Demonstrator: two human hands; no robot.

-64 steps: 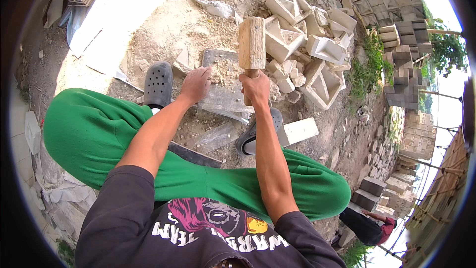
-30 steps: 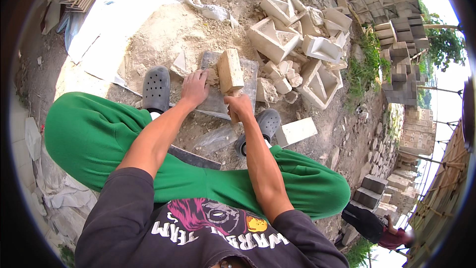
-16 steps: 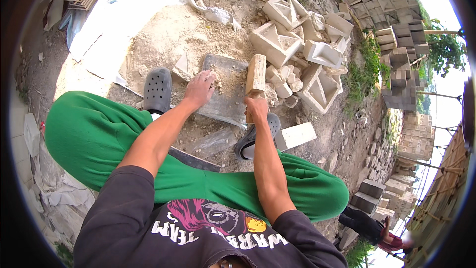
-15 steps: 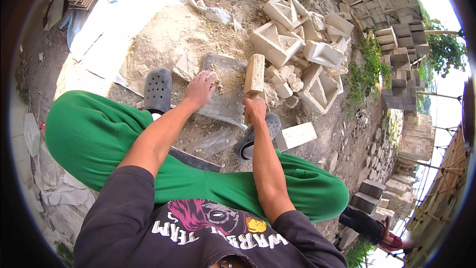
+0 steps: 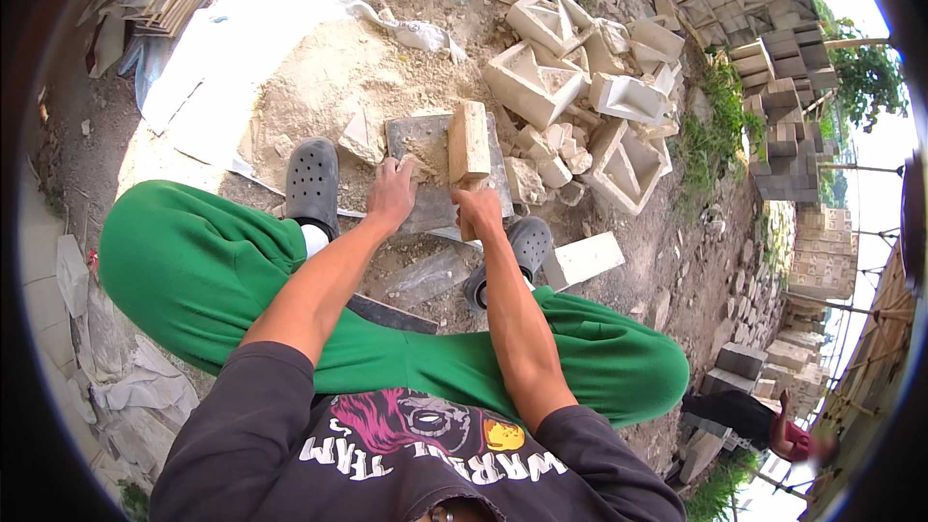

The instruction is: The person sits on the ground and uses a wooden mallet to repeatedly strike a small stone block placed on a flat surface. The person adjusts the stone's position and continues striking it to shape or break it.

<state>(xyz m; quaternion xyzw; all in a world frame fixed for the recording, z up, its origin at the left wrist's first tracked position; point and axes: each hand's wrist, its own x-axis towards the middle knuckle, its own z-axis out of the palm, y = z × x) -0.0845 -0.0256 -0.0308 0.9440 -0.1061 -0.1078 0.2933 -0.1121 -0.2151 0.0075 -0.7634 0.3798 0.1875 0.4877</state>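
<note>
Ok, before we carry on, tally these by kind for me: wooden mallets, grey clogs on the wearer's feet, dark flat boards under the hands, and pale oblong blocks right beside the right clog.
Wooden mallet, held in the right hand: 1
Grey clogs: 2
Dark flat board: 1
Pale oblong block: 1
Total: 5

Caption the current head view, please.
Right hand grips a wooden mallet; left hand beside pale rubble on a dark slab; broken blocks nearby.
</note>
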